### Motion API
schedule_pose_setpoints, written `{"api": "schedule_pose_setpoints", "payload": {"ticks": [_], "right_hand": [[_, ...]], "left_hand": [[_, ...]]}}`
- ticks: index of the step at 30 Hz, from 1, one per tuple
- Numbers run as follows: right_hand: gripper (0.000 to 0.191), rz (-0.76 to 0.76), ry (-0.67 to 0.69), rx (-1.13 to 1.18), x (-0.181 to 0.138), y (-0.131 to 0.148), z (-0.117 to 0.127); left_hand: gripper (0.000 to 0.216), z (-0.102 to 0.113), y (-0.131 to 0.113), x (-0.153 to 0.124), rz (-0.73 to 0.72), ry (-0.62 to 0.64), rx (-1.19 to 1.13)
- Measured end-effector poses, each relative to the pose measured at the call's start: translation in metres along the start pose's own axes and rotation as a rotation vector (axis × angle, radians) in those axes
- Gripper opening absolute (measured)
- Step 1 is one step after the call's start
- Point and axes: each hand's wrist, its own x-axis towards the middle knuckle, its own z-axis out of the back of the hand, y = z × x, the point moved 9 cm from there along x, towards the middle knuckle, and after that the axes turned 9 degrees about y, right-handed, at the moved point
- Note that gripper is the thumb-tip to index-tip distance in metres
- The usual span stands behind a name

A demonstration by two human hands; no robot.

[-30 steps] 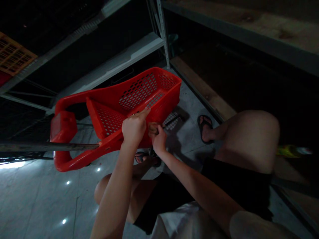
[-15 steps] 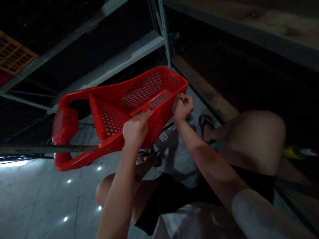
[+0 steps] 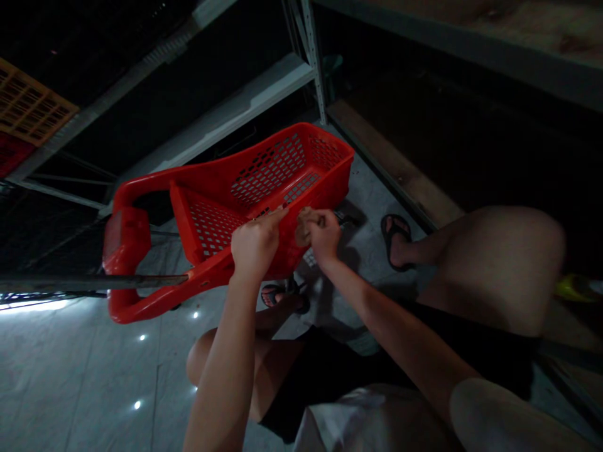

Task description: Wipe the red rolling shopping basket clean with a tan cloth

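A red plastic shopping cart (image 3: 264,162) with perforated walls stands in front of me, its handle end to the left. My left hand (image 3: 257,242) is closed over the cart's near rim, one finger stretched along it. Bunched in my right hand (image 3: 325,235) is a brownish cloth (image 3: 303,229), held against the outside of the cart's near wall. The cloth's lower part is hard to make out in the dim light.
A metal shelf rack (image 3: 264,94) runs behind the cart, with an orange crate (image 3: 32,103) at far left. Wooden shelving (image 3: 396,160) stands to the right. A dark pole (image 3: 94,282) crosses at left. My sandalled foot (image 3: 396,242) rests on the grey floor (image 3: 108,370).
My right hand has moved the cloth left and down along the cart's near wall, away from the front corner. My left hand stays on the rim.
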Motion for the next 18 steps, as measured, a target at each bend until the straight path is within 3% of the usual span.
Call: {"api": "schedule_pose_setpoints", "payload": {"ticks": [4, 6, 8, 10, 13, 16, 18], "right_hand": [[0.018, -0.060, -0.312, 0.041, 0.083, -0.016, 0.069], [0.019, -0.025, -0.456, 0.003, 0.100, -0.019, 0.095], [0.019, 0.028, -0.498, -0.048, 0.097, -0.019, 0.100], [0.018, 0.089, -0.396, -0.107, 0.076, -0.020, 0.081], [0.011, 0.149, -0.078, -0.145, 0.019, -0.025, 0.026], [0.012, 0.078, 0.214, -0.078, -0.050, -0.043, -0.023], [0.013, 0.015, 0.354, -0.049, -0.087, -0.054, -0.043]], "left_hand": [[0.043, -0.001, -0.004, -0.004, -0.011, -0.025, -0.020], [0.043, -0.001, -0.006, -0.006, -0.008, -0.029, -0.024], [0.043, 0.001, -0.008, -0.006, -0.008, -0.031, -0.026], [0.043, 0.002, -0.009, -0.005, -0.020, -0.029, -0.038], [0.042, 0.003, -0.010, -0.001, -0.037, -0.015, -0.064], [0.040, 0.002, -0.007, 0.003, -0.021, -0.010, -0.081], [0.039, 0.002, -0.005, 0.005, -0.015, -0.013, -0.098]]}}
